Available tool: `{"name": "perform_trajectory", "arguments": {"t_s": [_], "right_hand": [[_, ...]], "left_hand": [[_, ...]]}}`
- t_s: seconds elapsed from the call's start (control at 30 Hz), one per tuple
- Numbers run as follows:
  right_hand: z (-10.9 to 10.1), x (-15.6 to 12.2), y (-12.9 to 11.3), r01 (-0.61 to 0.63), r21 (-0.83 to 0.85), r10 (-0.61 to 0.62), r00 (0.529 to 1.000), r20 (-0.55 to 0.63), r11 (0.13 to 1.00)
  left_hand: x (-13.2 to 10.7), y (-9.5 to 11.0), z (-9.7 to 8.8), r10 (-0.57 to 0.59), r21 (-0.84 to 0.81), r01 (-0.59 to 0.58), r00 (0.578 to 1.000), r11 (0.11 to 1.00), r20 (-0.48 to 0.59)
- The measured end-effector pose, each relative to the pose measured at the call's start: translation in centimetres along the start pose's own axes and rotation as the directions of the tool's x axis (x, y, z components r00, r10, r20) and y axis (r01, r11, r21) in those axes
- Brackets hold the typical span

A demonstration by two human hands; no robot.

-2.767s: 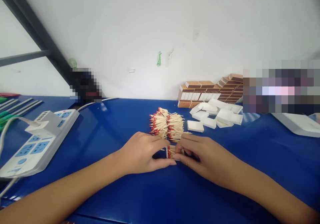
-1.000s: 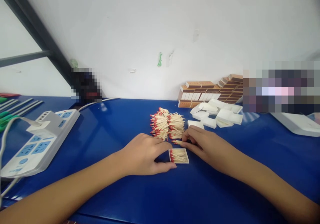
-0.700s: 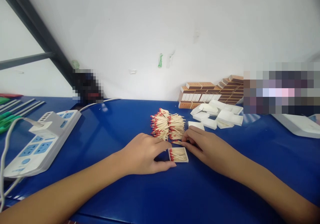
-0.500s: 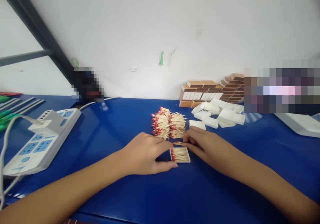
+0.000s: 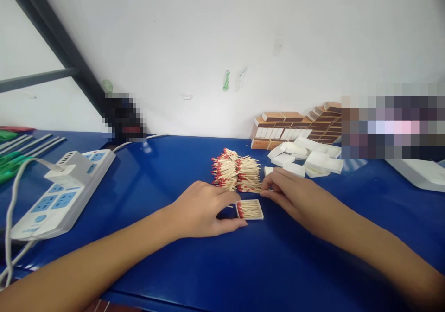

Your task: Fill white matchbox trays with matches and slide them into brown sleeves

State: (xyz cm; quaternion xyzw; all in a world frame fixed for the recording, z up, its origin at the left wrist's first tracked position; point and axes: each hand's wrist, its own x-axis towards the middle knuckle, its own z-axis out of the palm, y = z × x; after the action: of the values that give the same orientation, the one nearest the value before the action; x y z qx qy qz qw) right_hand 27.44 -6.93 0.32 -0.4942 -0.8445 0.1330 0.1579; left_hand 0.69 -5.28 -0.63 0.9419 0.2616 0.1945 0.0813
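A small white tray (image 5: 249, 209) filled with red-tipped matches lies on the blue table (image 5: 243, 261). My left hand (image 5: 201, 207) rests beside it, thumb and forefinger touching the tray's left end. Just behind the tray is a pile of loose matches (image 5: 236, 174). My right hand (image 5: 292, 195) reaches to the pile's right edge, fingertips pinched on matches there.
Empty white trays (image 5: 313, 160) lie behind my right hand, with stacked brown matchbox sleeves (image 5: 295, 124) against the wall. A white power strip (image 5: 62, 189) with a plugged cable sits at the left. A white box (image 5: 417, 173) is at the far right.
Both hands were closed over the tray 2.8 s ago. The right hand has since lifted off it and moved back to the match pile. The left hand stays at the tray.
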Motion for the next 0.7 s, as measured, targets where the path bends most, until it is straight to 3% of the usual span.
{"name": "perform_trajectory", "arguments": {"t_s": [0.1, 0.37, 0.7], "right_hand": [[-0.3, -0.1, -0.4, 0.025, 0.023, -0.025, 1.000, -0.017, 0.999], [0.6, -0.3, -2.1, 0.057, 0.019, -0.059, 0.994, 0.091, 0.998], [0.7, -0.5, -2.2, 0.084, 0.068, -0.090, 0.991, 0.095, 0.994]], "left_hand": [[0.1, 0.0, -0.1, -0.030, -0.005, 0.030, 0.999, 1.000, 0.015], [0.1, 0.1, -0.3, -0.037, 0.011, 0.036, 0.999, 0.999, 0.027], [0.1, 0.1, -0.1, -0.023, -0.001, 0.023, 0.999, 1.000, 0.044]]}}
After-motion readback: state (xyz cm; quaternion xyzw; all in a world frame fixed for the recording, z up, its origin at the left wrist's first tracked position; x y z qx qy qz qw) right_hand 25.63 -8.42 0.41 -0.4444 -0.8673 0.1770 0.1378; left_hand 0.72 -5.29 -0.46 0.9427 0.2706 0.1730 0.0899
